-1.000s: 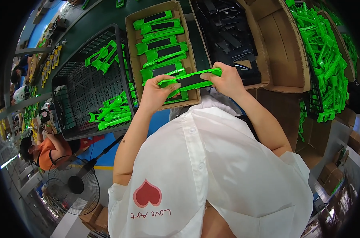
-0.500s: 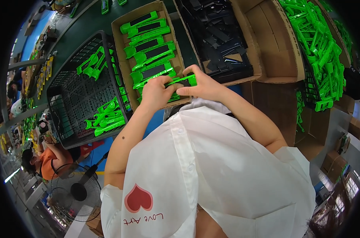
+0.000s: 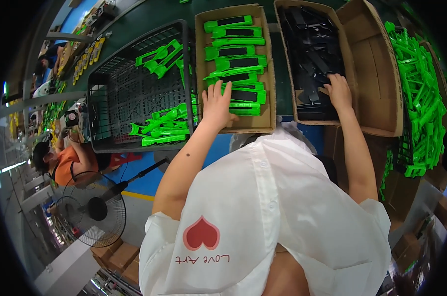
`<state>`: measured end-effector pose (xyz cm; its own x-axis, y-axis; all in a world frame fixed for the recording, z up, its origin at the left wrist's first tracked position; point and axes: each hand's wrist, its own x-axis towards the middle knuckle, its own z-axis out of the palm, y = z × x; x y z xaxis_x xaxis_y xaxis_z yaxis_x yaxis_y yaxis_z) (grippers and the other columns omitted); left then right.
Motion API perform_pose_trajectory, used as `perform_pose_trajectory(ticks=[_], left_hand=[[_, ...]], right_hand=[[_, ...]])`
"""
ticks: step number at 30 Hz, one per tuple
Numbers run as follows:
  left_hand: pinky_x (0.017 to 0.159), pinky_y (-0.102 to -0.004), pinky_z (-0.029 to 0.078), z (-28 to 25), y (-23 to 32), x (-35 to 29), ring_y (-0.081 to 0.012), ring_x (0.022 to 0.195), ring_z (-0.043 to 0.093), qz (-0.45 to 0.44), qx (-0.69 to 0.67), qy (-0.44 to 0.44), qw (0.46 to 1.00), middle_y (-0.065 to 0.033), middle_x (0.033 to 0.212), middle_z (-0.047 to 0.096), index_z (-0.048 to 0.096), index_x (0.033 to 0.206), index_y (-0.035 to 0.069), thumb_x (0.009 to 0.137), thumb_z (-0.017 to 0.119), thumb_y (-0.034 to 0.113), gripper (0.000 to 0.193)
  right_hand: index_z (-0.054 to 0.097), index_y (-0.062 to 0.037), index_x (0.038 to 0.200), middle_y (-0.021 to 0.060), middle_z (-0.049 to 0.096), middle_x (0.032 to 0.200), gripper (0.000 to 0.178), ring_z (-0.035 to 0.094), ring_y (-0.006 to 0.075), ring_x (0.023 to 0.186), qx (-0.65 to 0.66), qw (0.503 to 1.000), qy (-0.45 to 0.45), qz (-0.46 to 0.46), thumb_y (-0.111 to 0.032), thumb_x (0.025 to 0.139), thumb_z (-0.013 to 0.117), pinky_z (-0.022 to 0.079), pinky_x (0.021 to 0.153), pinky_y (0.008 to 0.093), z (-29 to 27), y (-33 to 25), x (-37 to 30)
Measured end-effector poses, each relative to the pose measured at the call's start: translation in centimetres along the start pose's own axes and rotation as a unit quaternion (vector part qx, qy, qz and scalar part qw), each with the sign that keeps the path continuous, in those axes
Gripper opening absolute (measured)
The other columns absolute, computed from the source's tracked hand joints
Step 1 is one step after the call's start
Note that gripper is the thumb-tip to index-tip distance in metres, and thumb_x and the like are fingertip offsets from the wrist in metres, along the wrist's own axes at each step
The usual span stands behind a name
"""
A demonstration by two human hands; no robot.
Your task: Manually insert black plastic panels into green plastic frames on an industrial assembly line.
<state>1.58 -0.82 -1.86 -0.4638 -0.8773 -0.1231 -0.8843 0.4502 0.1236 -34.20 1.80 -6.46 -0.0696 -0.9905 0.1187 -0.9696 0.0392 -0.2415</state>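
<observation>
Over the shallow cardboard box [image 3: 269, 106] in front of me, my left hand [image 3: 216, 104] is open, its fingers spread on the green plastic frames. Several of these frames [image 3: 240, 62] lie in a row, most with a dark strip set in the middle. The ones under my fingers are partly hidden. My right hand [image 3: 339, 93] reaches into the box of loose black strips [image 3: 312, 61] on the right. Its thumb and fingers are apart at the strips, and no strip shows lifted in it.
Left of the box stands a black plastic crate [image 3: 122, 101] holding loose green frames [image 3: 166, 128]. An open cardboard box [image 3: 374, 64] and a heaped pile of green frames [image 3: 423, 103] are at the right. A fan [image 3: 96, 209] and a person in orange [image 3: 68, 165] are at the left.
Both hands held a green frame over the near end of the box. They have parted: the left lies on the row, the right has moved to the black strips. The view has shifted.
</observation>
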Motion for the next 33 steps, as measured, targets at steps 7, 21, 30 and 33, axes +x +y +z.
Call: perform_pose_trajectory(ticks=[7, 21, 30, 33], left_hand=[[0.067, -0.0366, 0.04, -3.5, -10.7, -0.7, -0.0274, 0.079, 0.049, -0.189, -0.041, 0.307, 0.932, -0.0104, 0.083, 0.055, 0.057, 0.084, 0.004, 0.071, 0.054, 0.006, 0.014], [0.054, -0.0258, 0.041, -7.8, -12.4, -3.9, -0.0146, 0.06, 0.052, -0.24, -0.09, 0.441, 0.86, -0.0064, 0.074, 0.054, 0.049, 0.091, 0.003, 0.08, 0.052, 0.011, 0.014], [0.073, -0.033, 0.052, -6.8, -10.2, -4.9, -0.0235, 0.078, 0.058, -0.364, -0.806, 0.273, 0.379, -0.014, 0.087, 0.053, 0.042, 0.094, -0.006, 0.077, 0.049, -0.003, 0.018], [0.076, -0.0342, 0.051, -6.4, -9.8, -5.7, -0.0233, 0.081, 0.058, -0.343, -0.869, 0.218, 0.283, -0.0146, 0.088, 0.053, 0.043, 0.096, -0.007, 0.08, 0.047, -0.001, 0.018]], right_hand=[[0.045, -0.001, 0.083, 0.0155, 0.053, 0.061, 0.023, 0.055, 0.0232, 0.048, 0.263, 0.938, -0.072, 0.212, -0.023, 0.087, 0.042, 0.041, 0.047, 0.034, -1.4, -2.4, -1.8], [0.044, -0.0028, 0.087, 0.0045, 0.056, 0.063, 0.014, 0.047, 0.0057, 0.044, 0.548, 0.788, -0.241, 0.142, -0.014, 0.082, 0.051, 0.035, 0.038, 0.0186, -8.5, -9.8, -1.2], [0.051, -0.0017, 0.074, 0.0018, 0.055, 0.06, 0.016, 0.046, 0.0038, 0.045, 0.512, 0.82, -0.227, 0.116, -0.012, 0.074, 0.063, 0.035, 0.042, 0.017, -9.9, -11.9, -0.7], [0.053, -0.001, 0.075, 0.0019, 0.055, 0.058, 0.015, 0.046, 0.0039, 0.045, 0.515, 0.819, -0.228, 0.114, -0.013, 0.076, 0.061, 0.035, 0.042, 0.0169, -9.9, -12.2, -0.8]])
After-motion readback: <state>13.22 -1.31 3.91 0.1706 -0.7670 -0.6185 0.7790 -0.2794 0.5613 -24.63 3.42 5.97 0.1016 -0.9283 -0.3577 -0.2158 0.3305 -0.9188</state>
